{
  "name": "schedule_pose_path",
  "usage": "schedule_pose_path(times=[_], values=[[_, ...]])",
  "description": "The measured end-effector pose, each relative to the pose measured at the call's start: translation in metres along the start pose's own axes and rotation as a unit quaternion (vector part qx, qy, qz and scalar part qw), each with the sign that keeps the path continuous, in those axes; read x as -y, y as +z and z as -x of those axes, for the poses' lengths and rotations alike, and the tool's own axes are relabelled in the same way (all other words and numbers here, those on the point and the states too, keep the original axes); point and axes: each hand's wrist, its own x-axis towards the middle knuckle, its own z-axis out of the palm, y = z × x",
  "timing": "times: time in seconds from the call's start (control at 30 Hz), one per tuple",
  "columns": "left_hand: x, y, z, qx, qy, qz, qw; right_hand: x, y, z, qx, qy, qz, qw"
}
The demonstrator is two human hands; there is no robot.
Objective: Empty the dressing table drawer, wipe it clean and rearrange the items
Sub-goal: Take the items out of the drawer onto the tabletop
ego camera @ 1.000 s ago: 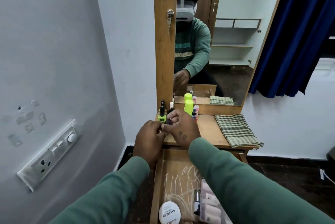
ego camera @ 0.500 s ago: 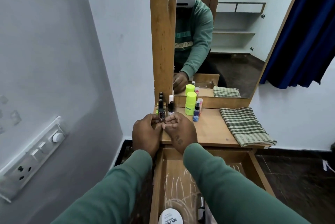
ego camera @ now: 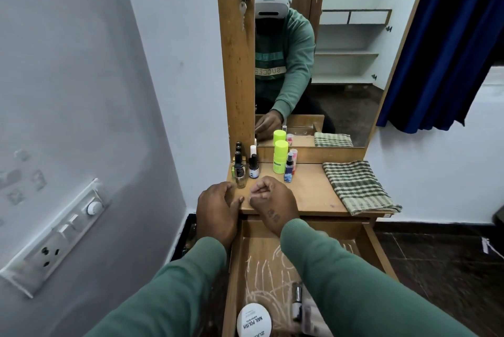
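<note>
Here, white lid [ego camera: 254, 320] reading "NAIL POLISH" in drawer [ego camera: 236, 268], left hand [ego camera: 218, 208] fingers relaxed, right hand [ego camera: 272, 200] fingers curled, empty.

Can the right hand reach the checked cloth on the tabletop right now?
Probably yes: the right hand is over the front of the tabletop, and only bare wood lies between it and the checked cloth.

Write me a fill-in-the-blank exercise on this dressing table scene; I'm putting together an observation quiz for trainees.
1. The checked cloth lies folded on the ___ side of the dressing table.
2. The neon-green bottle stands directly in front of the ___.
3. The white tub labelled NAIL POLISH lies in the open ___.
Missing: right; mirror; drawer.
</note>
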Motion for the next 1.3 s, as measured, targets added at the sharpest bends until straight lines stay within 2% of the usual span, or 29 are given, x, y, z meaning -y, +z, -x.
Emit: schedule_pose_path(times=[0.1,0.2,0.33,0.43,0.57,0.63,0.73,0.83,1.07,1.3], values=[[-0.002,-0.006,0.019,0.012,0.045,-0.037,0.998,-0.003,-0.013,0.023,0.021,-0.014,0.004,1.000],[-0.007,-0.009,0.040,0.048,0.105,-0.052,0.992,-0.012,-0.028,0.048,0.069,-0.031,0.066,0.995],[-0.011,-0.011,0.062,0.175,0.175,-0.100,0.964,-0.022,-0.040,0.079,0.131,-0.056,0.169,0.975],[-0.016,-0.013,0.080,0.291,0.197,-0.163,0.922,-0.021,-0.050,0.096,0.235,-0.053,0.285,0.928],[-0.012,-0.010,0.101,0.339,0.244,-0.229,0.879,-0.020,-0.063,0.113,0.371,-0.009,0.357,0.857],[-0.011,-0.008,0.108,0.363,0.249,-0.250,0.862,-0.021,-0.065,0.118,0.409,-0.020,0.391,0.824],[-0.014,-0.006,0.114,0.373,0.255,-0.276,0.848,-0.026,-0.060,0.124,0.402,-0.095,0.462,0.785],[-0.017,-0.009,0.115,0.367,0.251,-0.279,0.851,-0.029,-0.055,0.125,0.383,-0.123,0.502,0.766],[-0.017,-0.013,0.115,0.359,0.246,-0.300,0.849,-0.020,-0.053,0.123,0.424,-0.107,0.507,0.743],[-0.019,-0.015,0.116,0.352,0.230,-0.283,0.862,-0.016,-0.055,0.115,0.456,-0.026,0.464,0.759]])
